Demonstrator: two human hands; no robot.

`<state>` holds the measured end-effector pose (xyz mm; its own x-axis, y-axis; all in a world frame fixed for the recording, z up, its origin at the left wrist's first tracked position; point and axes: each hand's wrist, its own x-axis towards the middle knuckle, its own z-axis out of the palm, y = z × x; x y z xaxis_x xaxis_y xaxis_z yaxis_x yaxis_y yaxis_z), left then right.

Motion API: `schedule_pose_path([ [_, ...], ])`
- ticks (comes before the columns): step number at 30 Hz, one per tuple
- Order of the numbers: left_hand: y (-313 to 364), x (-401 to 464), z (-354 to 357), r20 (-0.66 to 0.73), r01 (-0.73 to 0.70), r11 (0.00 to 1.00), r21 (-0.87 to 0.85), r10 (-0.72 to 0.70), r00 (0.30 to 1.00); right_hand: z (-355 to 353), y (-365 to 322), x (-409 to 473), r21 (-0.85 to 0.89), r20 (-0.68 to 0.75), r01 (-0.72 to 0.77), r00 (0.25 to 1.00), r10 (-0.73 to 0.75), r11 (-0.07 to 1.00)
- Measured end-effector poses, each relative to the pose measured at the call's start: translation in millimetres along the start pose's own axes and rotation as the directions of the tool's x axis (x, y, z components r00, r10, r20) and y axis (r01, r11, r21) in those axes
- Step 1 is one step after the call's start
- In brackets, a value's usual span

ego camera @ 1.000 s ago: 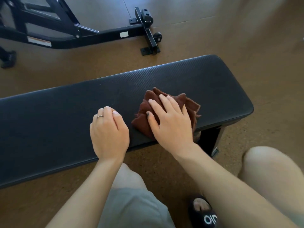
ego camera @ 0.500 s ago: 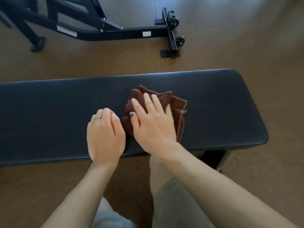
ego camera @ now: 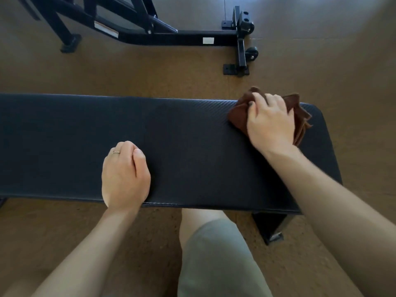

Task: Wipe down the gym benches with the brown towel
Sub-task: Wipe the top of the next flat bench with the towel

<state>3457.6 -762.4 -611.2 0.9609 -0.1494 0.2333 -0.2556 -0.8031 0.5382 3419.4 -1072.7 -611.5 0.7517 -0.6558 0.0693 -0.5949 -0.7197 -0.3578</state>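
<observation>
A person leans over a long black padded bench (ego camera: 192, 146) that runs across the middle of the frame, its surface finely ribbed and faintly glossy, its corner rounded at the right end. At the bench's upper right, on the far edge of the pad, lies the brown towel (ego camera: 240, 116): a dark reddish-brown cloth folded into several layers, bunched and creased, with loose corners fanning out past the far rim and toward the right end. The right hand (ego camera: 270, 123) sits on top of the towel, its fingers bent down over the cloth and gripping it against the pad, the thumb tucked in on the left side of the folds.

The left hand (ego camera: 125, 174) rests on the near half of the bench, left of center and well apart from the towel. Its fingers are curled under into a loose fist that holds nothing, knuckles toward the far side, and a thin ring (ego camera: 116, 152) shows on one finger.

Both bare forearms reach in from the bottom of the frame. Between them, a knee in grey-green shorts (ego camera: 216, 260) shows just below the bench's near edge. One black bench leg (ego camera: 270, 226) stands on the speckled brown floor (ego camera: 150, 78) at lower right. Across the top of the frame lies the black steel frame (ego camera: 162, 36) of another machine, with a small wheel (ego camera: 252, 54) at its right foot.
</observation>
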Motion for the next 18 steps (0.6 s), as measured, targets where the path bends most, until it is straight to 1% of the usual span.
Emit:
schedule_pose_path([
  [1,1,0,0,-0.004,-0.002,1.0,0.001,0.002,1.0,4,-13,-6,-0.019,0.002,-0.022,1.0,0.022,1.0],
  [2,1,-1,-1,-0.008,-0.004,1.0,0.005,0.004,1.0,10,-32,-13,-0.024,0.014,-0.008,1.0,0.008,1.0],
  [3,1,-1,-1,-0.011,-0.006,1.0,0.01,0.006,1.0,18,-56,-20,-0.022,0.035,0.05,0.998,-0.049,0.999],
  [4,1,0,-1,-0.011,-0.009,1.0,0.013,0.01,1.0,27,-81,-27,-0.024,0.056,0.143,0.988,-0.142,0.989],
  [6,0,0,0,-0.013,-0.017,1.0,0.012,0.017,1.0,50,-130,-43,-0.031,0.08,0.342,0.938,-0.338,0.939],
  [7,-1,1,0,-0.019,-0.024,1.0,0.01,0.024,1.0,59,-152,-47,-0.024,0.084,0.414,0.908,-0.411,0.91],
  [9,-3,0,-1,-0.028,-0.044,0.999,0.013,0.044,0.999,70,-178,-45,0.005,0.083,0.49,0.868,-0.489,0.871],
  [11,-4,1,-1,-0.031,-0.063,0.998,0.011,0.063,0.998,71,-180,-40,0.023,0.092,0.515,0.853,-0.514,0.857],
  [13,-4,1,-2,-0.034,-0.078,0.997,0.017,0.078,0.996,63,-161,-47,0.063,0.097,0.499,0.859,-0.503,0.864],
  [16,-2,1,-2,-0.036,-0.096,0.995,0.02,0.097,0.995,43,-116,-88,0.053,0.075,0.469,0.879,-0.472,0.882],
  [18,-2,2,-1,-0.028,-0.101,0.995,0.024,0.101,0.994,30,-92,-120,0.035,0.113,0.466,0.877,-0.467,0.884],
])
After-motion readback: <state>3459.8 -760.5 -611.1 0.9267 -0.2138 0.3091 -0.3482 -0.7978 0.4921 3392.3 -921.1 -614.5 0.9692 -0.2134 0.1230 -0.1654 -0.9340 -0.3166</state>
